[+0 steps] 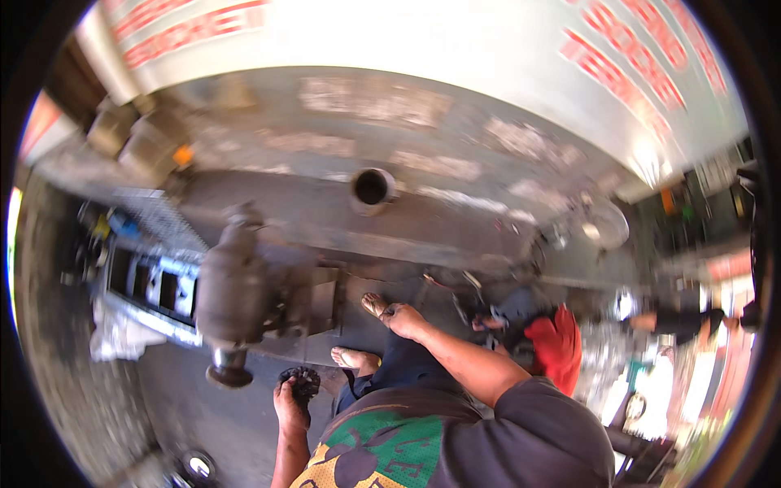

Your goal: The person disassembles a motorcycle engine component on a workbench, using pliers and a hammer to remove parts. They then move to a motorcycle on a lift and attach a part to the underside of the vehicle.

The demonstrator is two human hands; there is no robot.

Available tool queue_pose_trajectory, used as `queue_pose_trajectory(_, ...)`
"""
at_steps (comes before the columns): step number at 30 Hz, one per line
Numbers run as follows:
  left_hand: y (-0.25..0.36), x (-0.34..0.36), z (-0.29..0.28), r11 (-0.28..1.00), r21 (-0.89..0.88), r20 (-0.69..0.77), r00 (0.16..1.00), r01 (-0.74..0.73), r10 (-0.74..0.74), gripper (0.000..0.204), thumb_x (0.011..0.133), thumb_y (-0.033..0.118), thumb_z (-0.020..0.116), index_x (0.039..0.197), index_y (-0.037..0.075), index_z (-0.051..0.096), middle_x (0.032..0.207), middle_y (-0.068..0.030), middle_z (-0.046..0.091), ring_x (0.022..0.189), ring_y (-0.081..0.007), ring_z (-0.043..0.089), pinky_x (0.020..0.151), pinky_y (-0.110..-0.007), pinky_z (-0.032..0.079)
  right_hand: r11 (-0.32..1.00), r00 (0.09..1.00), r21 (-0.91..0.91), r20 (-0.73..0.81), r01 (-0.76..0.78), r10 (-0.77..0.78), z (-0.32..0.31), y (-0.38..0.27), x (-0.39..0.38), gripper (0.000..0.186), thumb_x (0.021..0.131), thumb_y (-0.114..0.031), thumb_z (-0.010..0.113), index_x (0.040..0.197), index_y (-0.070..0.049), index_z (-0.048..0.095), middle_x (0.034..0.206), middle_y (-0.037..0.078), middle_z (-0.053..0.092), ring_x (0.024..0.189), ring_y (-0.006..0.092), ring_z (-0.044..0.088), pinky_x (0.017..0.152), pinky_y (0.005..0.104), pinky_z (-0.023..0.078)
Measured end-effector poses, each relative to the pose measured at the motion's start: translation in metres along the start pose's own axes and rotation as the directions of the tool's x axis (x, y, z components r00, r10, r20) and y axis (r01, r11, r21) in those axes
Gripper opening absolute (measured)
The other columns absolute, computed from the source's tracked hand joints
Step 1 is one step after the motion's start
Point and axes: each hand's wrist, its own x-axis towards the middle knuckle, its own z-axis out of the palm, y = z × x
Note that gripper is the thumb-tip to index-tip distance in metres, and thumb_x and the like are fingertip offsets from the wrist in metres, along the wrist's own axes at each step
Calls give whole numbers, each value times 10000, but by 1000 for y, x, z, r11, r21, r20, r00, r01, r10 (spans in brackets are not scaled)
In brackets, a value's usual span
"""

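My left hand (290,407), low and left of my body, has its fingers closed round a black, rough-edged round thing (301,381); its kind is blurred. Over my thigh, close to a sandalled foot (373,305), is my right hand (402,319). Its fingers are smeared and partly hidden, so I cannot tell whether they hold anything. Ahead of my left hand stands a big grey-brown machine (232,285) with a rounded body and a short round end piece (229,370) pointing toward me.
An open blue-and-white metal box (154,289) lies left of the machine. A hollow metal cylinder (372,189) rests on the ledge (293,203) by the wall. A person in red (557,346) is low down to my right; another person (679,322) is farther off.
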Motion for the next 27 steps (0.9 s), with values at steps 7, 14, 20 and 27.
queue_pose_trajectory(7,-7,79,96,802,584,203,979,-124,3,268,999,205,586,1173,23,678,1049,-91,716,962,-294,694,870,-431,570,968,952,-100,-229,-232,204,-34,183,0,555,1063,-422,529,1432,-33,670,1486,291,612,1393,448,586,1172,488,481)
queue_pose_trajectory(14,-11,164,163,-216,867,498,787,-448,364,211,966,126,624,1111,-3,705,1140,-264,694,1091,-476,657,969,-558,500,892,898,-114,-114,-437,425,-31,345,76,558,1000,-431,653,1342,6,715,1374,267,700,1292,420,670,1112,489,526)
queue_pose_trajectory(20,-18,205,104,-514,775,579,738,-367,347,518,1050,305,621,1362,-108,602,1382,-360,617,1276,-576,576,1139,-605,448,933,926,-95,-188,-348,326,-48,390,176,454,1031,-371,579,1248,-13,755,1355,258,712,1268,418,685,1086,507,542)
queue_pose_trajectory(27,-30,221,72,-698,620,730,590,-358,346,534,1083,435,544,1206,-73,653,1144,-301,665,1107,-538,615,1028,-638,476,896,882,93,-162,-433,443,-26,406,343,510,1078,-401,522,1375,-23,695,1471,263,641,1349,398,642,1139,496,508)
